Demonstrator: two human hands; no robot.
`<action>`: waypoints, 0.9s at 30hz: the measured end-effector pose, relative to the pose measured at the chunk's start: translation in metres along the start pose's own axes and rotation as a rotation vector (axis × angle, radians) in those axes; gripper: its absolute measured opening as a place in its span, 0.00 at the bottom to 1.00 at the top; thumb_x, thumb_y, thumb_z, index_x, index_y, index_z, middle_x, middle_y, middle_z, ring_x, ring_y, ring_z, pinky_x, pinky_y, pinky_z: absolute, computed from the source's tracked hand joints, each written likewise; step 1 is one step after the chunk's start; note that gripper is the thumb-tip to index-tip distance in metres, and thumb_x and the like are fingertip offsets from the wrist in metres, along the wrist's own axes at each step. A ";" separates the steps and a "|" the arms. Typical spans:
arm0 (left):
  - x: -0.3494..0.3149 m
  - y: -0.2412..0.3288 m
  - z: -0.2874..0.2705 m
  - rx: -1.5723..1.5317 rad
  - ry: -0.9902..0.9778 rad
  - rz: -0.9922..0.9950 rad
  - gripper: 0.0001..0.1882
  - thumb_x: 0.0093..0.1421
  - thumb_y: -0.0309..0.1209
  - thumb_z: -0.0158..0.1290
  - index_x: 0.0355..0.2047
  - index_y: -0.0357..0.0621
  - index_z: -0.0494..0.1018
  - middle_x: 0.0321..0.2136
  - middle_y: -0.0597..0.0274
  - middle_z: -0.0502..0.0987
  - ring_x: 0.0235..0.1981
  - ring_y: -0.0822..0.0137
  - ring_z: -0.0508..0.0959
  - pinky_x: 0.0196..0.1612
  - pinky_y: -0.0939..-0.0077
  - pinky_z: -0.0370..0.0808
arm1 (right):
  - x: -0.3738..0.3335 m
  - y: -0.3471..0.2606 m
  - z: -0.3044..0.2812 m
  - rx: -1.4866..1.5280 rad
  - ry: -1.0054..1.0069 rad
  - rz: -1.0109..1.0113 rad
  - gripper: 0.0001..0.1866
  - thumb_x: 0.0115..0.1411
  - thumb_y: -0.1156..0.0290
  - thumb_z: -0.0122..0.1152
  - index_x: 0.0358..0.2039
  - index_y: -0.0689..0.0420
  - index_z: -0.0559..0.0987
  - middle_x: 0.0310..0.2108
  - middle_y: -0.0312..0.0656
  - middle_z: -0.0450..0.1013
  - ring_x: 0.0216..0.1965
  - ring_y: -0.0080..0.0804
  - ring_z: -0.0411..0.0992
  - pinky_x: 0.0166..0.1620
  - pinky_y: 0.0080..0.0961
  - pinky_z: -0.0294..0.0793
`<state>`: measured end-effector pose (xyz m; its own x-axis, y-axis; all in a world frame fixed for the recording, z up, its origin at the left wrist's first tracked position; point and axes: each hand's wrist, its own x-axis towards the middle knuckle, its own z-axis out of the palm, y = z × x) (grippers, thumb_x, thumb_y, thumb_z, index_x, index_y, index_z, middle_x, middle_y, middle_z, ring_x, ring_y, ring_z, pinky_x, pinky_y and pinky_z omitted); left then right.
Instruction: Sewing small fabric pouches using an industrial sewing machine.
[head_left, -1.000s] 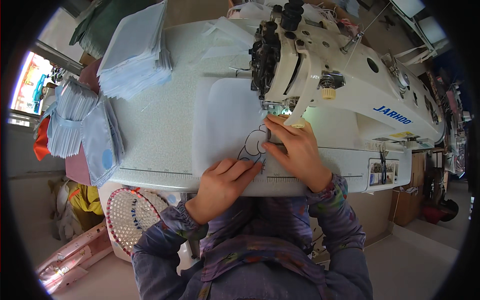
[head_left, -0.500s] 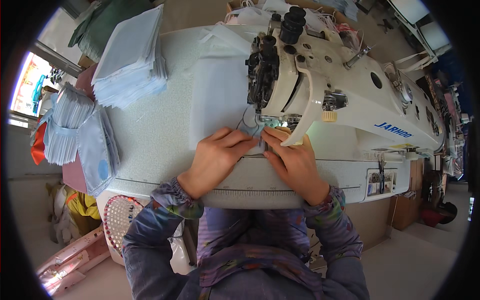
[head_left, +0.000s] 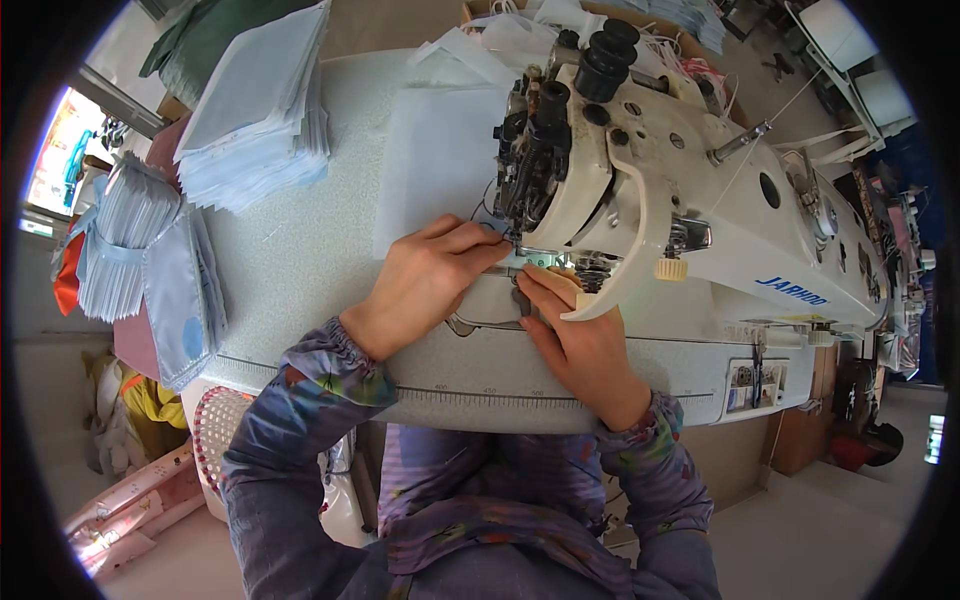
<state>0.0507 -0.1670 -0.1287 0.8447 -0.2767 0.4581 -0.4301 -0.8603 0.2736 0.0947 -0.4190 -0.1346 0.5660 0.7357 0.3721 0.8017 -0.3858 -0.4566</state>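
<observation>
A pale, thin fabric piece (head_left: 430, 160) lies flat on the sewing machine table, its near edge running under my left hand (head_left: 420, 285). The fingers of that hand are closed in a pinch at the fabric's edge, right beside the presser foot area. My right hand (head_left: 585, 345) is at the needle plate, partly behind the white guard arm of the sewing machine (head_left: 690, 165). Its index finger and thumb come together by a small dark part; what they hold, if anything, is hidden. The needle itself cannot be made out.
A tall stack of pale fabric pieces (head_left: 250, 110) stands at the table's far left. Tied bundles (head_left: 125, 245) hang by the left edge. A ruler strip (head_left: 480, 395) runs along the front edge. A small parts tray (head_left: 755, 385) sits at right.
My left hand has moved slightly up toward the presser foot, and the fabric has shifted a little away from me. My right hand stays by the needle plate. The view has shifted slightly.
</observation>
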 end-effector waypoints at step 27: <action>-0.033 0.056 0.003 0.032 -0.112 -0.242 0.32 0.67 0.41 0.64 0.68 0.45 0.72 0.68 0.52 0.73 0.73 0.46 0.69 0.77 0.38 0.61 | -0.005 -0.003 0.002 0.019 0.080 0.040 0.19 0.67 0.79 0.65 0.58 0.54 0.87 0.55 0.46 0.83 0.54 0.50 0.80 0.58 0.45 0.77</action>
<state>-0.0004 -0.2072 -0.1316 0.9526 -0.1051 0.2856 -0.2022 -0.9200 0.3358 0.0891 -0.4207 -0.1373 0.6113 0.6729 0.4164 0.7750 -0.4025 -0.4872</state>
